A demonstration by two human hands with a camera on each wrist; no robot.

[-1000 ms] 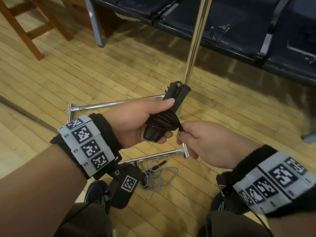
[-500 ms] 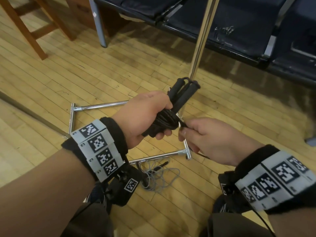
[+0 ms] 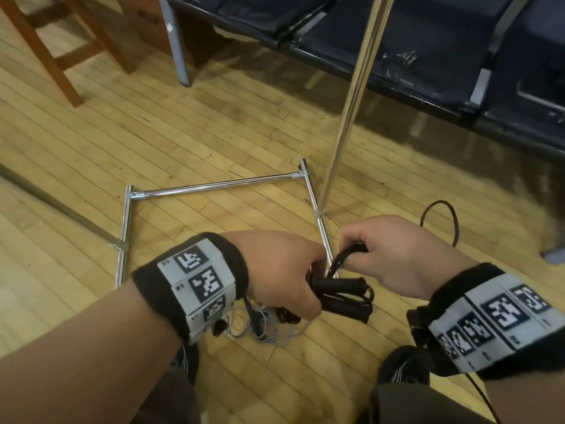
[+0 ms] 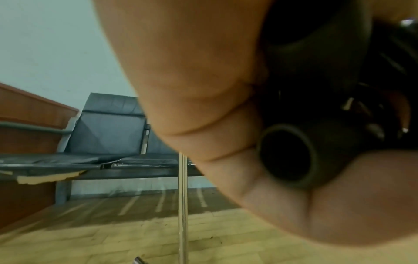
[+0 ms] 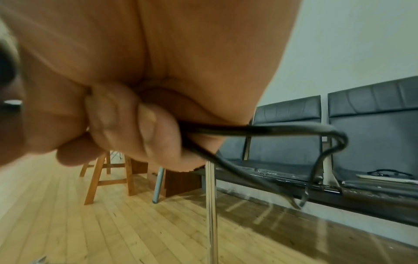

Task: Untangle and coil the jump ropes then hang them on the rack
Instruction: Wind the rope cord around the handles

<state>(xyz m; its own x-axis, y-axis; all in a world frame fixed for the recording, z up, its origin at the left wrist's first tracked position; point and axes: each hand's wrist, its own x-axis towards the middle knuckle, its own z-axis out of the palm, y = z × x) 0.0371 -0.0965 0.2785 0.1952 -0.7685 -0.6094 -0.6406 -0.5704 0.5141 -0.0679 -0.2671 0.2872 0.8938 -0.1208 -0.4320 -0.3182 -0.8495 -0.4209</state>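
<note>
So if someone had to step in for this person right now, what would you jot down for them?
Left hand: grips the two black handles of the black jump rope, side by side.
Right hand: pinches a loop of that rope's black cord; a slack loop trails to the right.
Grey jump rope: a loose tangle on the wooden floor, below the left wrist.
Rack: chrome upright and floor frame just ahead; nothing visibly hangs on the part in view.
Left: finish coiling the black rope and hang it, then untangle, coil and hang the grey one.
</note>
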